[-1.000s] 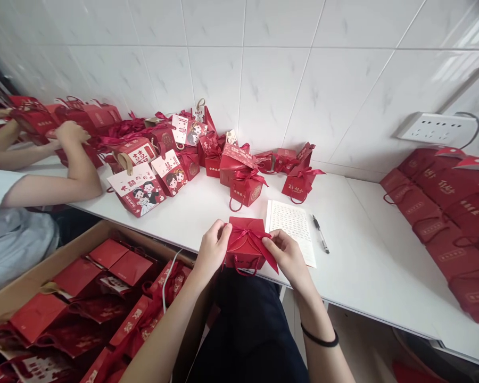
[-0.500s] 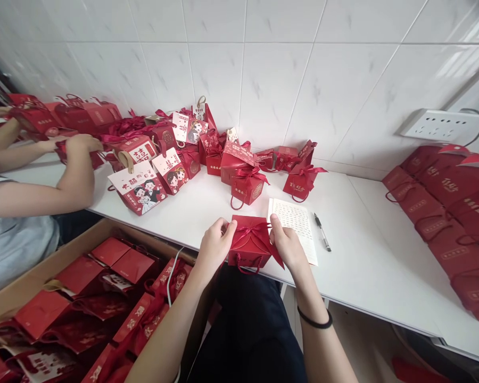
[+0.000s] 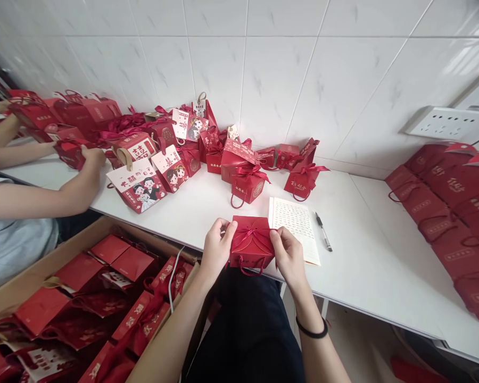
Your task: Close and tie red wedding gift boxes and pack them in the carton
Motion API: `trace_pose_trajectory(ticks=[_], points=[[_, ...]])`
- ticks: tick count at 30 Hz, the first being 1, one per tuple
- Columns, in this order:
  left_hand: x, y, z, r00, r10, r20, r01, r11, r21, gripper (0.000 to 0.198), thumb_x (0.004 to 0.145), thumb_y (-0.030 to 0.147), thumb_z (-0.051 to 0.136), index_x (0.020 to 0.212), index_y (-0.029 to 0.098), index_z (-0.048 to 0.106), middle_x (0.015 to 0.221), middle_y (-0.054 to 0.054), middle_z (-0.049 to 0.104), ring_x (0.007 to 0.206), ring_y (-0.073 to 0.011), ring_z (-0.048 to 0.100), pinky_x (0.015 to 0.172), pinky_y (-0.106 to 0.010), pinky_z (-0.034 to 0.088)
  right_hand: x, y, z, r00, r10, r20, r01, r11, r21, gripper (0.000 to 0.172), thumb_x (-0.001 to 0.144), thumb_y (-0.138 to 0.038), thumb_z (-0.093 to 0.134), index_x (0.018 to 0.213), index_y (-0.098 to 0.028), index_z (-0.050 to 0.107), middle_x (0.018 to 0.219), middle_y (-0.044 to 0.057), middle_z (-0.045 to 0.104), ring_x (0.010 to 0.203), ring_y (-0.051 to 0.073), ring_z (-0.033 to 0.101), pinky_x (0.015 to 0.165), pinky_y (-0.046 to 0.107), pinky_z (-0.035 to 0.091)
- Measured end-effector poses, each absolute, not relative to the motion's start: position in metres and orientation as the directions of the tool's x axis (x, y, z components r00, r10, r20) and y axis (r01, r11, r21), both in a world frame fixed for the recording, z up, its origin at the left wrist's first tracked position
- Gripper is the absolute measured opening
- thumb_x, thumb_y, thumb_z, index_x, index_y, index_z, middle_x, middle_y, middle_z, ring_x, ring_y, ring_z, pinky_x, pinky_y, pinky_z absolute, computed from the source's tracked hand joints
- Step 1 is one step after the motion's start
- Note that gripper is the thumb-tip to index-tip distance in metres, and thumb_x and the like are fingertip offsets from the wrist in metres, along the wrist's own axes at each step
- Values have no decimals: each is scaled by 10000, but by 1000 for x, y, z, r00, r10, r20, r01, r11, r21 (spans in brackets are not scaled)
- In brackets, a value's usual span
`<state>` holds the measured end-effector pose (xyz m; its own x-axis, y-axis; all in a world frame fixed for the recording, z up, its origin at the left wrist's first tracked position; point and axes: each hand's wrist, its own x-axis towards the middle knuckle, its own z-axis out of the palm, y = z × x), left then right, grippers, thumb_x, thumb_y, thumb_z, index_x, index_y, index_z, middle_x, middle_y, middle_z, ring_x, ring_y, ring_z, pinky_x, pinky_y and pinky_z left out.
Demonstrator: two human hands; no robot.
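A small red gift box (image 3: 250, 244) with a red ribbon bow on top sits at the near edge of the white table (image 3: 359, 255). My left hand (image 3: 216, 249) grips its left side, fingers pinched at the ribbon. My right hand (image 3: 288, 253) holds the right side, fingers closed on the ribbon end. A black band circles my right wrist.
A printed sheet (image 3: 295, 227) and a pen (image 3: 323, 232) lie just right of the box. Several finished red boxes (image 3: 245, 183) crowd the back of the table. Flat red bags (image 3: 451, 213) are stacked at right. A cardboard carton (image 3: 83, 298) of red bags stands at lower left. Another person's arms (image 3: 43, 197) work at left.
My hands have closed in on the box and drawn the ribbon tails in; the long tail that hung over the front is gone. The other person's hand has shifted right along the table.
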<state>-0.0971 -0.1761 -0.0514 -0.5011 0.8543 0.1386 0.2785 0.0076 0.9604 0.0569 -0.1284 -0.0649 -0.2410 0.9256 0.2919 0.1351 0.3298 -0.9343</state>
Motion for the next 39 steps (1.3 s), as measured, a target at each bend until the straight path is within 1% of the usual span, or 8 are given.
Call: trace_pose_trajectory(ticks=[5, 18, 22, 25, 28, 31, 34, 39], points=[[-96, -176, -51, -502, 850, 160, 340, 24, 940, 299, 855, 447, 430, 685, 200, 425, 660, 18, 489, 635, -131, 473, 657, -247, 400, 58, -128, -73, -260, 915, 310, 131, 351, -927, 411, 899, -473, 431, 599, -214, 322, 577, -49, 321, 554, 116, 306, 531, 252, 277], [-90, -176, -61, -547, 827, 133, 241, 4, 970, 305, 861, 438, 414, 663, 207, 386, 590, 47, 393, 543, -106, 410, 568, -226, 391, 40, -128, -90, -170, 983, 63, -379, -6, -925, 391, 780, -487, 580, 599, -208, 374, 589, -50, 350, 529, 106, 298, 520, 238, 302], [-109, -178, -67, -391, 920, 23, 84, 11, 996, 372, 821, 567, 450, 782, 197, 460, 703, 16, 503, 638, -132, 519, 584, -248, 438, 49, -129, -88, -200, 971, 128, -237, 79, -968, 403, 808, -512, 564, 608, -200, 406, 595, -46, 373, 547, 110, 329, 544, 244, 312], [-131, -181, -67, -278, 957, 87, 16, -85, 996, 635, 691, 682, 559, 1096, 205, 453, 1073, -90, 556, 997, -220, 566, 761, -308, 482, 67, -132, -85, -197, 963, 185, -142, 158, -977, 341, 850, -528, 498, 747, -202, 489, 616, -42, 418, 574, 129, 394, 577, 255, 349], [-144, -183, -60, -56, 991, 118, 51, -116, 992, 974, 543, 548, 774, 1340, 233, 309, 1417, -163, 343, 1343, -295, 299, 1022, -393, 356, 91, -131, -84, -45, 960, 278, -6, 278, -961, 318, 881, -508, 428, 853, -206, 523, 673, -16, 491, 631, 156, 468, 634, 287, 397], [-143, -183, -50, 110, 994, 5, 160, -23, 987, 1173, 497, 371, 846, 1435, 238, 154, 1505, -172, 180, 1392, -321, 198, 1106, -464, 226, 114, -116, -87, 61, 929, 365, 306, 331, -893, 345, 866, -507, 420, 859, -195, 567, 858, 65, 590, 802, 219, 544, 722, 357, 437], [-137, -180, -47, 98, 995, -33, 225, 10, 974, 1123, 540, 318, 827, 1434, 229, 155, 1482, -173, 231, 1340, -323, 317, 1103, -479, 241, 127, -98, -97, -116, 875, 469, 530, 454, -716, 375, 866, -497, 417, 948, -194, 622, 1080, 129, 600, 1043, 280, 534, 884, 444, 422], [-143, -180, -53, -65, 993, 99, 212, -83, 974, 900, 554, 309, 812, 1316, 200, 346, 1357, -143, 428, 1237, -296, 455, 1049, -425, 358, 131, -86, -123, -399, 758, 517, 628, 636, -448, 399, 900, -448, 375, 946, -167, 655, 1096, 164, 631, 1036, 311, 575, 889, 504, 452]])
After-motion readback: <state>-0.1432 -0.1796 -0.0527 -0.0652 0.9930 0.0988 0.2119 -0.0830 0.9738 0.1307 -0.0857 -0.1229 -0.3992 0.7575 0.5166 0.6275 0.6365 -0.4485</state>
